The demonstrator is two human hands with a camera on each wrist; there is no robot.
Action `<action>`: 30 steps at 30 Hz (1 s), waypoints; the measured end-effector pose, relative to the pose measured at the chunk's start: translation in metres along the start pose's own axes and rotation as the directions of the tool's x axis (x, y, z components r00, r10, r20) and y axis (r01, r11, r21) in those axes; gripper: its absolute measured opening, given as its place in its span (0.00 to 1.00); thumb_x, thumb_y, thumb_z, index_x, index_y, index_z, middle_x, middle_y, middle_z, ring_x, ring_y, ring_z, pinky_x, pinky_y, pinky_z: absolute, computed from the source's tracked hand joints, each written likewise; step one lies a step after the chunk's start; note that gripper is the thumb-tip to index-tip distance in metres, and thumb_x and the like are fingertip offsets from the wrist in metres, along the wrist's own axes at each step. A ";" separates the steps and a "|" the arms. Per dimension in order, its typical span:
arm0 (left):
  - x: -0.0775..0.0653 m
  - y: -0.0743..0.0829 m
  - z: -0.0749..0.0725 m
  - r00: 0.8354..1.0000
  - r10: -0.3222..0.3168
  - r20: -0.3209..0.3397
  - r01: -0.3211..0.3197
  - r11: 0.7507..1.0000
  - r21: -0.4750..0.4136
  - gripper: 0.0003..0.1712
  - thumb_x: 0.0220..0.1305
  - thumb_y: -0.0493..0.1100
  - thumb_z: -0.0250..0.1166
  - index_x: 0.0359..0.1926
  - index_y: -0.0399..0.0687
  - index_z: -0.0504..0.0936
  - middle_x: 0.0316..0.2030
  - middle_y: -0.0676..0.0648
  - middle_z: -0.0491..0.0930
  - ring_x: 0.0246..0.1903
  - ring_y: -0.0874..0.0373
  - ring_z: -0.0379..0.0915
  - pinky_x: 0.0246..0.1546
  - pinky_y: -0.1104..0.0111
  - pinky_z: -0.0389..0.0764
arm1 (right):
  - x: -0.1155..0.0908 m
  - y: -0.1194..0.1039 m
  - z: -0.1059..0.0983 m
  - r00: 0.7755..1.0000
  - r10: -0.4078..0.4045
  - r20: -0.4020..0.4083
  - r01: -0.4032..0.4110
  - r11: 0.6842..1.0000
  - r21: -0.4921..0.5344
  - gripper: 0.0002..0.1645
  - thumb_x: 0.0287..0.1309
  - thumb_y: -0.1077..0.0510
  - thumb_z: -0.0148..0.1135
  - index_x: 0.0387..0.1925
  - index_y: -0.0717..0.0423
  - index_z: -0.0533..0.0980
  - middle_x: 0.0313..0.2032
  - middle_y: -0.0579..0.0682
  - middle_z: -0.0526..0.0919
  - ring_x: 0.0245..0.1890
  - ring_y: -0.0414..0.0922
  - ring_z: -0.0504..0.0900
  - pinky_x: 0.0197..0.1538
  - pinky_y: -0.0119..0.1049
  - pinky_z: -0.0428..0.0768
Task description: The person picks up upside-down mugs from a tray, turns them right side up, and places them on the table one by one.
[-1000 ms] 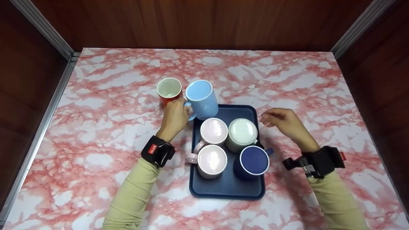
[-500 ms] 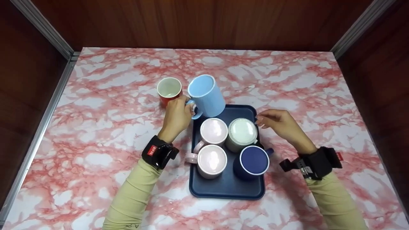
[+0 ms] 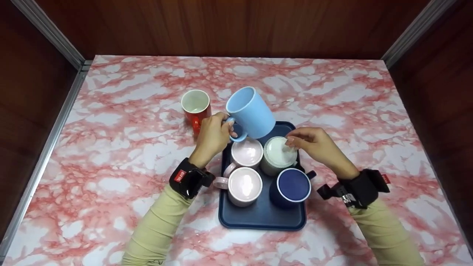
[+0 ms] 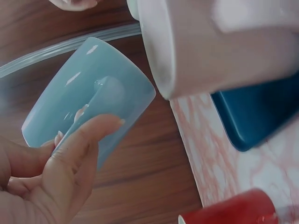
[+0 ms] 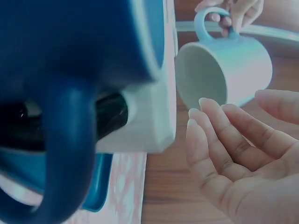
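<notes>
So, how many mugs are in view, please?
6: a tilted light blue mug in the left hand, a red mug left of the tray, and, on it, the near pink mug, far pink mug, pale green mug and dark blue mug.

Table [image 3: 125,155] bright, wall [image 3: 236,29] dim at twelve! Shadow near four; glare off pink mug [image 3: 245,184], six. Left-wrist view: light-blue mug [image 4: 79,91] glinting, ten o'clock; right-wrist view bluish, soft.

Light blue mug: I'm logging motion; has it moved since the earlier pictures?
Yes: in the head view, the light blue mug has moved rightward, relative to the navy tray.
</notes>
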State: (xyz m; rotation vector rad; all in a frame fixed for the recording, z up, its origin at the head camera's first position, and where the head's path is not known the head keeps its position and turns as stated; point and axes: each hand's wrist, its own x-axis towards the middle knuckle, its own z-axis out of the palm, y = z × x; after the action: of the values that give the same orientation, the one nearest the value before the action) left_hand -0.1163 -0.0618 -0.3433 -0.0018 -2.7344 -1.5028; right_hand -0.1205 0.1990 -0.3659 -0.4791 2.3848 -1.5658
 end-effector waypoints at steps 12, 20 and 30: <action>-0.005 0.012 0.008 0.993 -0.060 0.104 0.088 0.955 -0.282 0.08 0.65 0.32 0.52 0.35 0.29 0.76 0.22 0.44 0.74 0.24 0.54 0.80 0.22 0.67 0.80 | 0.000 -0.016 0.019 0.997 -0.035 0.070 0.032 0.998 0.046 0.13 0.59 0.65 0.57 0.41 0.74 0.76 0.33 0.60 0.81 0.34 0.47 0.81 0.40 0.37 0.78; -0.009 0.018 0.013 0.984 -0.083 0.156 0.142 0.895 -0.423 0.08 0.65 0.31 0.51 0.33 0.28 0.75 0.22 0.43 0.75 0.23 0.54 0.79 0.23 0.67 0.80 | -0.002 -0.022 0.026 0.995 -0.017 0.102 0.013 0.999 0.038 0.15 0.59 0.61 0.57 0.40 0.73 0.77 0.31 0.61 0.82 0.31 0.51 0.82 0.37 0.41 0.79; -0.013 0.025 0.015 0.978 -0.081 0.194 0.184 0.775 -0.605 0.09 0.66 0.29 0.48 0.30 0.27 0.72 0.22 0.43 0.72 0.25 0.54 0.77 0.27 0.63 0.80 | -0.006 -0.031 0.034 0.999 0.021 0.033 -0.028 0.977 0.212 0.18 0.62 0.60 0.54 0.41 0.76 0.75 0.32 0.61 0.82 0.32 0.51 0.81 0.39 0.43 0.79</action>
State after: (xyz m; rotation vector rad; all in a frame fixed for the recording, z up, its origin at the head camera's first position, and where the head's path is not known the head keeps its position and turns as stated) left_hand -0.1033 -0.0359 -0.3302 0.0667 -2.2248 -2.4744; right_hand -0.0982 0.1609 -0.3506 -0.4234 2.1595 -1.7634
